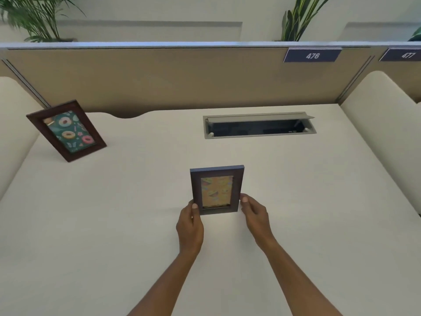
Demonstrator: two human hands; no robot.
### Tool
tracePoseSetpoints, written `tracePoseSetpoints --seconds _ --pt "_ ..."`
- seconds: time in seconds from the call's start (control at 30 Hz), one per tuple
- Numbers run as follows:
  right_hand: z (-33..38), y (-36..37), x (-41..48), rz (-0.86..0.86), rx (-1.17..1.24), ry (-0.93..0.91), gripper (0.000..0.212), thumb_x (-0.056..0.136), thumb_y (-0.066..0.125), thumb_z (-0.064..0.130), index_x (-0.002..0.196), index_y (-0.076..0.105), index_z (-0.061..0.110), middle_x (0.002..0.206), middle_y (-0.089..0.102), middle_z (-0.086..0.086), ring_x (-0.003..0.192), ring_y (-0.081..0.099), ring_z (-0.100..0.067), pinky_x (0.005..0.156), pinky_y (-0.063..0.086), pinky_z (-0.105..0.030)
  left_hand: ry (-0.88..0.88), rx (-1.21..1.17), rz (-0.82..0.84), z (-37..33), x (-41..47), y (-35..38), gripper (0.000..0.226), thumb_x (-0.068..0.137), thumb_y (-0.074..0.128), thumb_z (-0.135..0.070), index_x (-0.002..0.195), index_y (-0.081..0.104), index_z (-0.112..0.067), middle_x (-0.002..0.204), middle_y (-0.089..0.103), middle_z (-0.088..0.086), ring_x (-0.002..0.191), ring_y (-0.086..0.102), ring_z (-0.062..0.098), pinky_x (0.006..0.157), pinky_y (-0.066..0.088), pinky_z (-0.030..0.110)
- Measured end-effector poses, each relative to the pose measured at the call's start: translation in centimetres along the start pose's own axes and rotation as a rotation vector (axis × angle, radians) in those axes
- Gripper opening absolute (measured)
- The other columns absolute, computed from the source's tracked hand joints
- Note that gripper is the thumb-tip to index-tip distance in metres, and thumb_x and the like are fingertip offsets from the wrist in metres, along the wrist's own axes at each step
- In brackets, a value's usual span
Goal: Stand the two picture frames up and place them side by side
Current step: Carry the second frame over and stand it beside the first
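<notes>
A dark brown picture frame with an orange patterned picture (pixel 217 189) stands upright at the middle of the white desk (pixel 319 213), facing me. My left hand (pixel 191 222) grips its lower left edge and my right hand (pixel 254 213) touches its lower right edge. A second brown frame with a green doughnut picture (pixel 66 130) stands tilted at the far left of the desk, well apart from the first.
A grey cable hatch (pixel 259 125) lies open in the desk behind the held frame. A tan partition (pixel 182 80) with number plates 476 (pixel 312 55) and 477 closes the back. Cream side panels (pixel 382 124) flank the desk. Plants stand behind the partition.
</notes>
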State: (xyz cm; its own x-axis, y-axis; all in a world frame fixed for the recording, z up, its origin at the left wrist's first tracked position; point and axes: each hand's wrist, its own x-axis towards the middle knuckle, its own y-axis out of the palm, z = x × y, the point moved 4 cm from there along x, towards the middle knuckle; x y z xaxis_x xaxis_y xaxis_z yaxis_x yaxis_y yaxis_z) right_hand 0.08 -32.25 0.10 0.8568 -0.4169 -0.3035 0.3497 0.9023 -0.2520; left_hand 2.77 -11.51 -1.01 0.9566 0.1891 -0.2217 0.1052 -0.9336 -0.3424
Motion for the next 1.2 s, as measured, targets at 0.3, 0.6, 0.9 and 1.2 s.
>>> tracePoseSetpoints --seconds 0.3,0.6,0.9,1.2 --pt "-0.7 1.7 0.0 0.010 0.107 -0.027 0.036 0.106 0.049 0.027 0.136 0.067 0.017 0.130 0.072 0.007 0.125 0.064 -0.009 0.109 0.052 -0.036 -0.007 -0.003 -0.057 -0.1 0.1 0.3 0.043 0.106 0.044 -0.038 0.133 0.066 -0.012 0.129 0.068 0.002 0.113 0.058 0.010 0.091 0.042 0.016" --pt "0.4 3.1 1.5 -0.008 0.124 -0.046 0.034 0.105 0.052 0.025 0.132 0.069 0.016 0.125 0.075 0.005 0.121 0.067 -0.011 0.107 0.054 -0.036 -0.040 -0.098 -0.098 -0.4 2.1 -0.6 0.038 0.104 0.049 -0.041 0.122 0.072 -0.017 0.113 0.073 -0.004 0.107 0.065 0.012 0.087 0.048 0.021" --pt "4.5 8.6 5.9 0.076 0.078 -0.108 0.036 0.105 0.050 0.031 0.133 0.068 0.017 0.123 0.075 0.001 0.120 0.067 -0.017 0.101 0.058 -0.036 -0.059 -0.124 -0.206 -2.9 7.6 -4.2 0.020 0.103 0.049 -0.041 0.100 0.065 -0.029 0.098 0.061 -0.019 0.090 0.059 -0.006 0.073 0.041 0.006" --pt "11.0 18.2 12.4 0.212 0.057 -0.181 0.035 0.104 0.052 0.032 0.130 0.070 0.018 0.118 0.078 0.003 0.114 0.071 -0.015 0.101 0.058 -0.042 -0.048 -0.165 -0.373 -4.5 17.3 -10.0 0.038 0.103 0.051 -0.041 0.103 0.074 -0.012 0.093 0.055 -0.015 0.084 0.057 -0.003 0.068 0.040 0.007"
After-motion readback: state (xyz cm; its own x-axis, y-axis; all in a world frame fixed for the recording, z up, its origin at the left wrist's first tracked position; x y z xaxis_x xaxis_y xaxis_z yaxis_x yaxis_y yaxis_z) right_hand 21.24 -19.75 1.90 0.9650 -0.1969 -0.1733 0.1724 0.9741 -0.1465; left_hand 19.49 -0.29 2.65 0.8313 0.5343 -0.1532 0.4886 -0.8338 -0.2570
